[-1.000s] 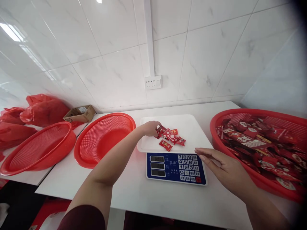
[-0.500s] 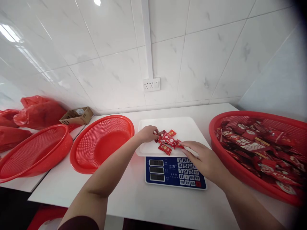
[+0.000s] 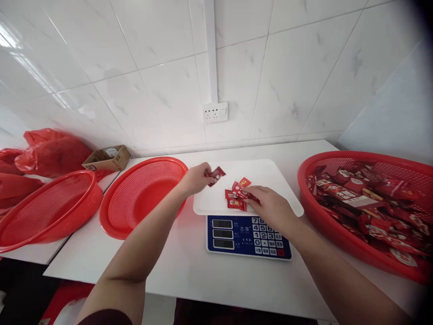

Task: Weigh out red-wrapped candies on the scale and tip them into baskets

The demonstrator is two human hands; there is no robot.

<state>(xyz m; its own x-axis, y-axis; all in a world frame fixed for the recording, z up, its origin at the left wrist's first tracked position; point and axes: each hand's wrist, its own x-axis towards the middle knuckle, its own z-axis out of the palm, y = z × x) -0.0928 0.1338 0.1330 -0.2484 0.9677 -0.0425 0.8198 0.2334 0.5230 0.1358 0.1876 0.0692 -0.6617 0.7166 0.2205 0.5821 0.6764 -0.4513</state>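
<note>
A blue-faced electronic scale (image 3: 248, 236) with a white weighing tray (image 3: 270, 178) stands on the white table. A small heap of red candy packets (image 3: 237, 195) lies on the tray. My left hand (image 3: 196, 179) is lifted over the tray's left edge, pinching a red packet (image 3: 215, 174). My right hand (image 3: 270, 205) rests on the heap, fingers closed round some of the packets.
An empty red mesh basket (image 3: 142, 194) sits left of the scale, another red basket (image 3: 47, 207) further left. A large red basket (image 3: 368, 203) full of red packets is on the right. Red plastic bags (image 3: 50, 151) and a cardboard box (image 3: 108, 158) lie by the tiled wall.
My left hand has lifted a packet off the heap and drawn it left. My right hand has come in from beside the keypad onto the heap and closed on packets.
</note>
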